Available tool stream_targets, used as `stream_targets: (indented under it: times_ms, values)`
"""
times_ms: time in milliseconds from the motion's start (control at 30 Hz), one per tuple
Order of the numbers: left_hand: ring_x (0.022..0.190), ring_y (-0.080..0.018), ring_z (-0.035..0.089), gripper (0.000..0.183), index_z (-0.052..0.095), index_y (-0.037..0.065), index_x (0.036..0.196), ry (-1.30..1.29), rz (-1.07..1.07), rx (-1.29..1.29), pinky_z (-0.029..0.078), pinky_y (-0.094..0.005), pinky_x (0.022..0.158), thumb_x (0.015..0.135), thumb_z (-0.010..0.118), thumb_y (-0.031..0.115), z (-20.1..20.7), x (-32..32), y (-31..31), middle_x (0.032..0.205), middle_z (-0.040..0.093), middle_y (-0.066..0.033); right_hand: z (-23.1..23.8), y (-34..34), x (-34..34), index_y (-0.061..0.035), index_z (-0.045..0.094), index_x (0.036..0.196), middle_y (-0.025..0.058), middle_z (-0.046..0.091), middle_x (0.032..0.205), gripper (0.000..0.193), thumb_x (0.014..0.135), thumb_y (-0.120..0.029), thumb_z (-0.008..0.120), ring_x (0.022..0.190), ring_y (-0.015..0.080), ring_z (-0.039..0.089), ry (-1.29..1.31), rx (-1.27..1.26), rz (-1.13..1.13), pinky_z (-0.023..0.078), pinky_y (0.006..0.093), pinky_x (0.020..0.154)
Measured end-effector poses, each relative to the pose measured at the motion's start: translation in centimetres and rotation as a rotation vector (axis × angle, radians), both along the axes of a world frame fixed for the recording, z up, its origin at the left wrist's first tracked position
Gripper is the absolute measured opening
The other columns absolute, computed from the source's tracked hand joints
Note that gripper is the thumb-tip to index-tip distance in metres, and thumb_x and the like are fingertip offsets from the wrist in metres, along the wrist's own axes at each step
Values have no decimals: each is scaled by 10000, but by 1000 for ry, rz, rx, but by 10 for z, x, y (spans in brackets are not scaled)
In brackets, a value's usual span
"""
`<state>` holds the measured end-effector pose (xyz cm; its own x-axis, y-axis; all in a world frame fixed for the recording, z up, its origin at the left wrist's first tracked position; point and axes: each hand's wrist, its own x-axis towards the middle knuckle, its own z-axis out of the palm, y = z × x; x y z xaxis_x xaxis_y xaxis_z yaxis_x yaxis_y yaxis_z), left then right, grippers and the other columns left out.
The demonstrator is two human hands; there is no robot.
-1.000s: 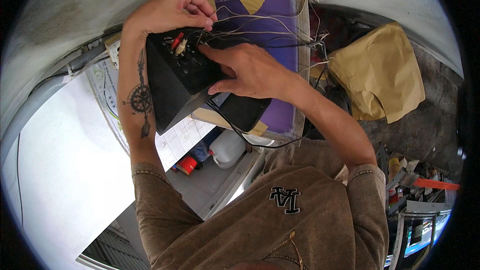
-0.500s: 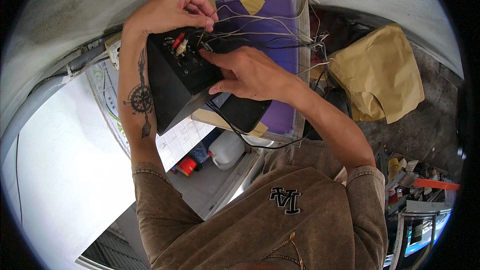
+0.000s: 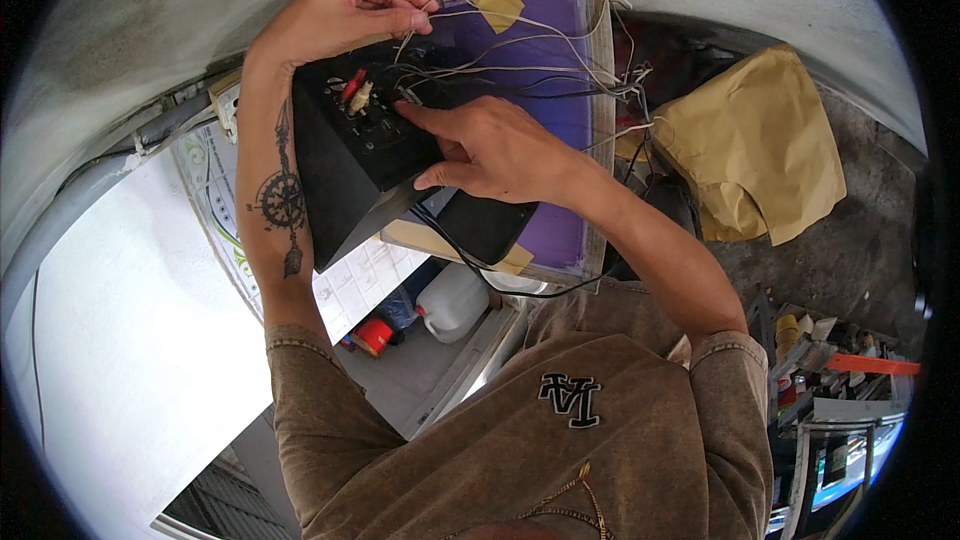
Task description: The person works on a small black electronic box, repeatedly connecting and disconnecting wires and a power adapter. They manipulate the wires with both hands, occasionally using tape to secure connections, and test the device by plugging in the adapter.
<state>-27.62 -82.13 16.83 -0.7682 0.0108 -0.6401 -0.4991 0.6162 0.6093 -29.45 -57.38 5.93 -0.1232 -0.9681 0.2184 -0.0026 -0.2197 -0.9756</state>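
Note:
A black box-shaped device [image 3: 345, 185] stands tilted on a purple board, its panel of sockets facing up. A red plug [image 3: 354, 85] and a cream plug [image 3: 361, 97] sit in that panel. Above its far edge, my left hand [image 3: 365, 10] pinches a thin pale wire [image 3: 452, 13] between thumb and fingertips. My right hand [image 3: 495, 150] rests on the device's right side, index finger on the panel by the terminals and thumb against the near edge. Several thin wires [image 3: 545, 70] run from the panel to the right; their ends there are partly hidden by my right index finger.
The purple board [image 3: 565, 155] has tape on its edges. Brown paper [image 3: 765, 155] lies to its right above a dark floor. Below are a white jug [image 3: 452, 302] and a red container [image 3: 372, 336]. A cluttered rack [image 3: 830, 380] stands lower right; a wall curves behind.
My left hand has lifted up and away from the panel, drawing the pale wire with it. My right hand has stayed on the device in nearly the same place.

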Motion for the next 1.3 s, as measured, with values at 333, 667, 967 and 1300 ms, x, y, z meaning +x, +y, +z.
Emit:
stream_targets:
  times_ms: [333,667,967,1300]
  values:
    - [1016,-142,741,217,730,-25,1190,35,2,-46,583,-278,891,1006,714,89,3,-4,11,1063,783,-90,16,13,-2,45,570,1413,206,715,809,674,865,-260,818,825,433,723,115,120,-31,566,507,730]
    - [1014,-133,724,203,726,-34,1163,177,-129,-175,563,-275,903,977,727,47,41,-22,53,1076,775,-74,8,3,-93,4,706,1240,174,757,934,369,924,-166,790,830,319,746,340,-262,-720,583,407,752]
    - [1048,-187,739,224,743,13,1201,714,108,-770,553,-319,938,1000,723,110,109,-4,134,1096,789,-87,22,28,-116,38,781,1041,41,755,846,195,1018,-148,727,786,77,647,-326,-50,-481,535,250,733]
    - [1103,-155,685,294,689,-50,1287,866,1298,252,530,-274,987,1032,701,95,2,6,271,1170,742,-104,61,80,-81,30,805,1094,43,789,942,205,1000,-147,760,850,78,673,-649,56,-689,553,244,795]
